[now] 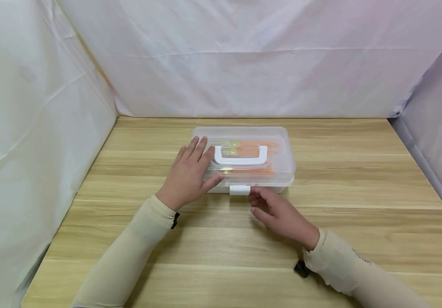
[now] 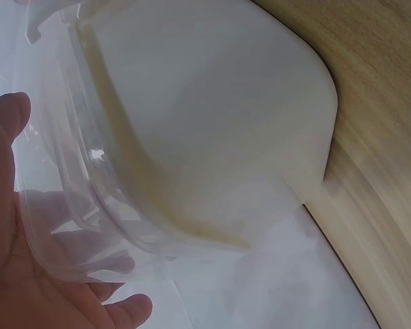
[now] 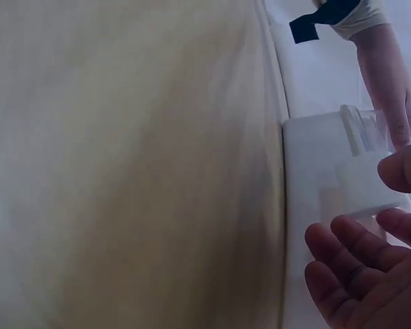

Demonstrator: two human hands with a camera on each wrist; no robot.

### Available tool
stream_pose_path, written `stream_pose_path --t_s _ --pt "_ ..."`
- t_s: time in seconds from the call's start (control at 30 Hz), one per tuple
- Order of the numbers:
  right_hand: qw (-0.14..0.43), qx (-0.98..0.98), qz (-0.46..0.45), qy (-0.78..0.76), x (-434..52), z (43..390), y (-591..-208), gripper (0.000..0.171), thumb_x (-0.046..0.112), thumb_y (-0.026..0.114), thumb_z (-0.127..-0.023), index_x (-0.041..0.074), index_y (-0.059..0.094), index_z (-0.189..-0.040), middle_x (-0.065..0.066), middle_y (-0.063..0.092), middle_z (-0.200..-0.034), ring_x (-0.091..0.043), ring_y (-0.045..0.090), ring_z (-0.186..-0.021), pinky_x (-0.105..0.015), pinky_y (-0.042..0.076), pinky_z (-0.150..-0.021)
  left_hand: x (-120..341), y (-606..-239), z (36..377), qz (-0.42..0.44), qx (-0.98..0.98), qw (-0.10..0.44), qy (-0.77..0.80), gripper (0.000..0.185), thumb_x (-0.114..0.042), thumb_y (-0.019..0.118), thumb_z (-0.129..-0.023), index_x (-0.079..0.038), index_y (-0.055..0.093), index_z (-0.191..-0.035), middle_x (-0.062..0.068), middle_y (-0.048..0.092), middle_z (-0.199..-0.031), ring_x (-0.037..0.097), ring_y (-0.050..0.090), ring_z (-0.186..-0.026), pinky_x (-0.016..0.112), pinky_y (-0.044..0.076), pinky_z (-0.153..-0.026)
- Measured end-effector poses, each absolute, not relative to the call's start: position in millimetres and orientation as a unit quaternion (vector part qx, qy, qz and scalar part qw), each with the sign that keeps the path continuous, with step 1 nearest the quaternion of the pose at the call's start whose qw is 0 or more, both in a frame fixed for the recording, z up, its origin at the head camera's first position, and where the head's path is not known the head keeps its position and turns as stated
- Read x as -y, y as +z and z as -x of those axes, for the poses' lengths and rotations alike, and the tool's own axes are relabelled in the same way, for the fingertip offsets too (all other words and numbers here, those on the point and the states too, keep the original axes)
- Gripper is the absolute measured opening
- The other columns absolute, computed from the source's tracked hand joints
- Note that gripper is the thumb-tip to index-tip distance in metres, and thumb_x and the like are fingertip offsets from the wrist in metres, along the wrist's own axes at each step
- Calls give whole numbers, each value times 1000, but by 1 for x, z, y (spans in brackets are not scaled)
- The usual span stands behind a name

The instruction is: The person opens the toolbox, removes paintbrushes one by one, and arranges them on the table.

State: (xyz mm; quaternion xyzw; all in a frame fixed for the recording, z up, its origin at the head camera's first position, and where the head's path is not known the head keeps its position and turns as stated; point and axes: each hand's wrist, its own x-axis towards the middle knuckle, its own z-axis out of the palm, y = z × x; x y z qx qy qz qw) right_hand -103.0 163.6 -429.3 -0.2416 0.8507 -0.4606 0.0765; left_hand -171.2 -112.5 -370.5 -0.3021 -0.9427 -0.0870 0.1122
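Note:
A clear plastic box (image 1: 284,164) with its lid down sits near the middle of the table. On the lid is a white carrying handle (image 1: 241,161), and a white latch (image 1: 240,190) is at the front edge. My left hand (image 1: 188,175) rests on the lid's left side, fingers spread. The left wrist view shows its palm (image 2: 17,267) through the clear plastic. Beside the latch's right end is my right hand (image 1: 282,214), its fingers loosely bent. Its fingertips are at the latch; whether they touch it is unclear. Slim orange pieces (image 1: 257,171) with yellowish ends show through the lid.
The table (image 1: 359,205) has a wood-grain top. White cloth (image 1: 244,64) hangs behind it and along both sides. A dark object (image 1: 302,269) is by the right cuff, and another dark piece (image 1: 175,220) shows at the left cuff.

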Motion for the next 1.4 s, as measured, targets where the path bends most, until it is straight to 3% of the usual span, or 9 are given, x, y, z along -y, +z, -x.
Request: stream_pose_path --t_s 0.2,0.37,0.5,0.7,0.83,0.93,1.07,1.2,1.4 --pt "-36 -895 325 -303 -162 111 -417 23 16 65 -95 6 62 -116 0 65 -101 -15 61 -91 -38 52 -83 113 -372 172 298 944 110 -83 80 -61 52 -95 -2 44 -148 23 28 -158 39 18 -148 57 21 -115" --pt "-105 -911 350 -189 -157 116 -408 8 19 67 -94 12 64 -98 4 63 -86 -12 59 -75 -36 51 -69 113 -372 172 300 943 113 -84 79 -60 53 -95 -2 44 -148 23 29 -158 39 19 -148 58 21 -115" --pt "-162 -908 369 -118 -155 118 -406 13 20 69 -93 12 61 -86 2 61 -76 -17 59 -68 -37 50 -64 113 -372 172 304 941 117 -87 79 -60 54 -95 -2 45 -147 23 29 -157 39 19 -148 58 22 -115" --pt "-226 -891 384 -90 -152 119 -404 14 18 67 -92 6 61 -91 -4 62 -77 -20 61 -67 -37 50 -60 112 -371 172 304 941 116 -89 78 -59 55 -95 -2 45 -148 23 30 -157 39 19 -148 57 21 -115" --pt "-239 -877 406 -94 -153 121 -406 15 14 69 -89 3 62 -99 -6 63 -85 -22 63 -75 -37 52 -65 112 -371 172 305 941 118 -89 78 -59 54 -95 -2 45 -148 23 29 -157 39 19 -148 58 22 -114" --pt "-233 -865 438 -75 -154 123 -406 10 7 67 -89 4 61 -96 -5 62 -90 -21 62 -80 -36 53 -69 112 -370 172 304 941 117 -88 78 -59 54 -95 -2 45 -147 24 29 -157 39 20 -148 58 23 -114" --pt "-228 -845 484 -17 -157 125 -405 7 0 56 -92 4 58 -97 -5 61 -95 -21 58 -83 -34 51 -74 112 -369 171 302 942 114 -88 79 -59 54 -95 -1 44 -147 24 29 -157 39 19 -148 57 22 -115" --pt "-222 -822 523 33 -158 127 -404 15 -1 42 -95 5 56 -98 -5 58 -95 -23 54 -83 -34 47 -75 112 -369 171 301 942 115 -90 79 -59 55 -95 -1 45 -147 24 30 -157 39 19 -148 57 22 -115" --pt "-213 -802 555 66 -158 129 -406 16 1 40 -95 7 54 -96 -4 59 -94 -23 57 -87 -33 47 -73 112 -371 171 303 941 120 -97 78 -58 56 -94 -2 45 -147 24 31 -157 39 20 -148 57 22 -115"
